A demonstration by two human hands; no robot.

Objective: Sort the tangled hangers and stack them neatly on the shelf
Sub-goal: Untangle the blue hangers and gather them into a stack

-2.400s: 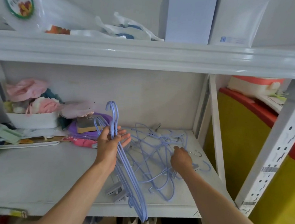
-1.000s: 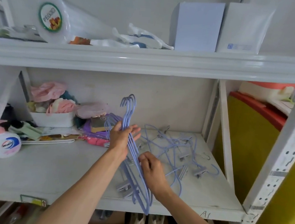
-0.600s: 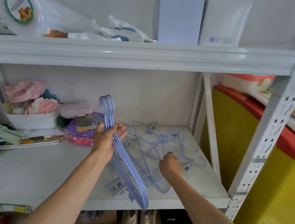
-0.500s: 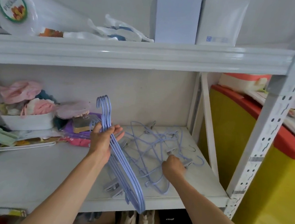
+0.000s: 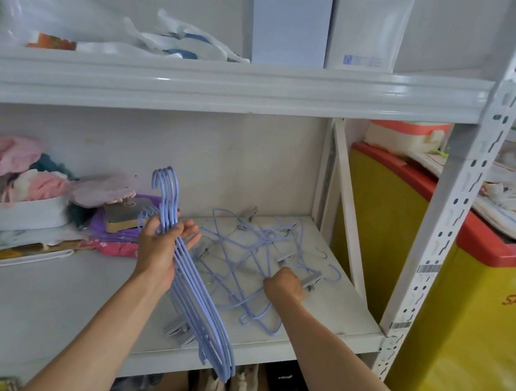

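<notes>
My left hand (image 5: 157, 250) grips a bundle of several light-blue hangers (image 5: 197, 299), hooks up, lower ends hanging past the shelf's front edge. A tangled pile of blue wire hangers with grey clips (image 5: 252, 251) lies on the right half of the white shelf (image 5: 38, 307). My right hand (image 5: 284, 286) is closed on a hanger at the pile's near right side, next to a grey clip.
A white tray of pink and white cloths (image 5: 17, 186) and a purple packet with a gold box (image 5: 123, 218) crowd the shelf's back left. The perforated shelf post (image 5: 456, 194) and a diagonal brace stand right. A yellow chest with a red lid (image 5: 472, 295) stands beyond. Shoes sit below.
My right hand left the held bundle, went back to the tangled pile and closed on a hanger there. The left hand keeps the bundle upright, nearly still.
</notes>
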